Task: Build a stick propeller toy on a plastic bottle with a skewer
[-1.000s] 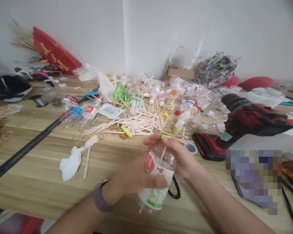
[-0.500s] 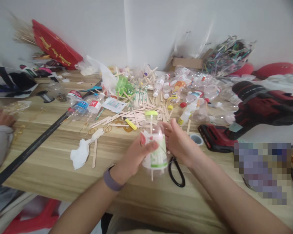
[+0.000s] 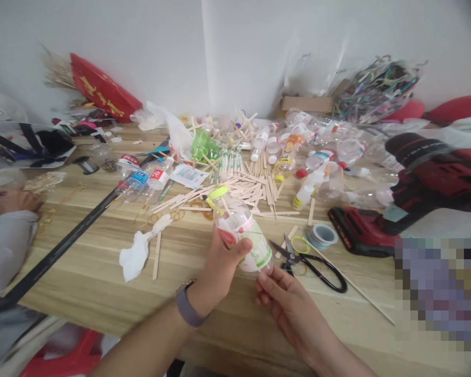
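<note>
My left hand (image 3: 224, 259) is wrapped round a clear plastic bottle (image 3: 255, 246) with a yellow cap and a green and white label. The bottle leans, its cap toward the back left. A thin stick (image 3: 224, 208) shows inside it below the cap. At the bottle's base, my right hand (image 3: 284, 296) pinches the stick's lower end, which the fingers partly hide. Black-handled scissors (image 3: 298, 257) lie open on the table just right of the bottle, beside a yellow-green rubber band (image 3: 300, 244).
Wooden sticks (image 3: 239, 189) are heaped behind the bottle, with many empty bottles (image 3: 322, 157) to their right. A red and black cordless drill (image 3: 424, 193) stands at right, near a tape roll (image 3: 322, 235). Crumpled tissue (image 3: 135, 254) lies left. Another person's sleeve (image 3: 8, 246) is at far left.
The bottle has gone from upright to leaning, its cap to the left. My right hand has come from the bottle's side down to its base and closed there. The scissors now show fully.
</note>
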Motion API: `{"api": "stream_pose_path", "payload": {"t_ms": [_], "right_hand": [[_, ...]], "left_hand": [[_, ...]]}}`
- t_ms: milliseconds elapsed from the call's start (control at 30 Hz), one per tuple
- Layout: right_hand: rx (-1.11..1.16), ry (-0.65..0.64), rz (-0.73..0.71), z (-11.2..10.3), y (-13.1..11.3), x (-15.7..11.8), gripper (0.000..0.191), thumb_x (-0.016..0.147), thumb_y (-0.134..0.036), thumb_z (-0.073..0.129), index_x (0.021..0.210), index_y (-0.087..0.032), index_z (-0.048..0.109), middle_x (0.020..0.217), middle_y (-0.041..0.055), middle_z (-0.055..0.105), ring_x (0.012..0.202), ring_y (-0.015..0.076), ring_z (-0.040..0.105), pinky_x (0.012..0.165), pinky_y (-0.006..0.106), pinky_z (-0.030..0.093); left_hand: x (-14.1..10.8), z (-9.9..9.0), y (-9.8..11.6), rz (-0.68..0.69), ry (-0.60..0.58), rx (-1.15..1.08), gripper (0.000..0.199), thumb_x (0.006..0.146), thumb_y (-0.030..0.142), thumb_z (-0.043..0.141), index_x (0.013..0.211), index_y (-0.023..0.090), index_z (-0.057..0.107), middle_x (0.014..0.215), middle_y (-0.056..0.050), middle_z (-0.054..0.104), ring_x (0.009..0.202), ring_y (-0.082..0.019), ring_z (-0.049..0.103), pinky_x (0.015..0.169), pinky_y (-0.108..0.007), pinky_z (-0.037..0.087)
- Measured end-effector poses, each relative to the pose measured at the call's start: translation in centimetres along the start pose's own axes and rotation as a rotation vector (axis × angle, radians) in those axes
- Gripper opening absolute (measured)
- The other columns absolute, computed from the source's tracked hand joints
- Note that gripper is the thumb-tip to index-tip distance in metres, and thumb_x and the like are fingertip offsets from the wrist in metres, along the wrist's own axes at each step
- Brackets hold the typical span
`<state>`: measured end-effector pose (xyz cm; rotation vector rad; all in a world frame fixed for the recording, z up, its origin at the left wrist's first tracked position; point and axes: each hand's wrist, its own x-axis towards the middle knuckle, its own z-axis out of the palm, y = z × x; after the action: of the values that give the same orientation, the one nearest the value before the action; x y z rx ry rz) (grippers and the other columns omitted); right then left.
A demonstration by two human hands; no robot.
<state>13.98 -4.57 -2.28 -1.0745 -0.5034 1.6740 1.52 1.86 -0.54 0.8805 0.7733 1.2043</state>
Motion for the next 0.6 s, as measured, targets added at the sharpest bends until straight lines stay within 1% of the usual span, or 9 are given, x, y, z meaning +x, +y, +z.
{"api": "stream_pose_path", "payload": {"t_ms": [67,167,300,367,433,500,600], "right_hand": [[0.008,0.0,0.001,-0.2,0.2,0.2,0.035,0.061,-0.043,0.088,0.069,-0.017,0.065,0.061,-0.0021,0.058,0.052,0.009,0.046,0.054,0.023,0.039],[-0.009,-0.021,0.009,-0.4,0.4,0.0,0.035,0.067,-0.048,0.083,0.071,-0.017,0.068,0.061,-0.0005,0.061,0.052,0.0086,0.047,0.055,0.022,0.038],[-0.015,-0.023,0.02,-0.2,0.6,-0.5,0.04,0.07,-0.055,0.079,0.072,-0.016,0.07,0.064,0.0025,0.064,0.054,0.0092,0.05,0.056,0.022,0.038],[-0.006,-0.017,0.023,-0.2,0.8,-0.5,0.039,0.071,-0.055,0.078,0.075,-0.017,0.07,0.066,0.0024,0.065,0.055,0.0096,0.051,0.057,0.023,0.039],[-0.009,-0.022,0.033,-0.4,1.2,-0.3,0.04,0.069,-0.056,0.079,0.076,-0.017,0.069,0.063,0.0015,0.063,0.052,0.0097,0.05,0.054,0.023,0.038],[-0.016,-0.028,0.035,-0.7,1.7,0.0,0.044,0.066,-0.058,0.08,0.073,-0.017,0.069,0.059,0.001,0.06,0.05,0.0097,0.049,0.051,0.023,0.036],[-0.013,-0.015,0.032,-1.1,2.2,0.4,0.043,0.064,-0.058,0.081,0.072,-0.017,0.069,0.059,0.001,0.06,0.05,0.0095,0.048,0.05,0.022,0.035]], "left_hand": [[-0.1,0.0,0.0,-0.009,-0.014,0.014,0.076,0.065,0.053,0.082,0.126,0.022,0.048,0.114,-0.007,0.065,0.098,-0.021,0.063,0.086,-0.033,0.05],[-0.2,0.0,0.1,-0.013,-0.031,0.022,0.079,0.063,0.055,0.083,0.126,0.022,0.05,0.112,-0.007,0.065,0.094,-0.021,0.062,0.081,-0.031,0.051],[-0.4,-0.2,0.0,-0.01,-0.068,0.012,0.079,0.067,0.052,0.081,0.132,0.024,0.046,0.108,-0.006,0.066,0.087,-0.018,0.06,0.072,-0.027,0.049],[-0.4,-0.3,-0.1,0.001,-0.065,0.024,0.079,0.069,0.05,0.081,0.134,0.024,0.044,0.108,-0.005,0.066,0.087,-0.018,0.06,0.073,-0.027,0.049],[-0.4,-0.4,-0.1,0.013,-0.063,0.04,0.079,0.07,0.05,0.08,0.136,0.024,0.043,0.11,-0.006,0.066,0.089,-0.019,0.061,0.075,-0.029,0.048],[-0.4,-0.5,-0.1,0.02,-0.068,0.047,0.08,0.072,0.05,0.079,0.137,0.024,0.042,0.114,-0.007,0.065,0.094,-0.021,0.061,0.078,-0.03,0.048],[-0.4,-0.4,-0.1,0.028,-0.082,0.023,0.082,0.071,0.048,0.08,0.139,0.024,0.04,0.119,-0.009,0.063,0.101,-0.023,0.06,0.083,-0.031,0.048]]}}
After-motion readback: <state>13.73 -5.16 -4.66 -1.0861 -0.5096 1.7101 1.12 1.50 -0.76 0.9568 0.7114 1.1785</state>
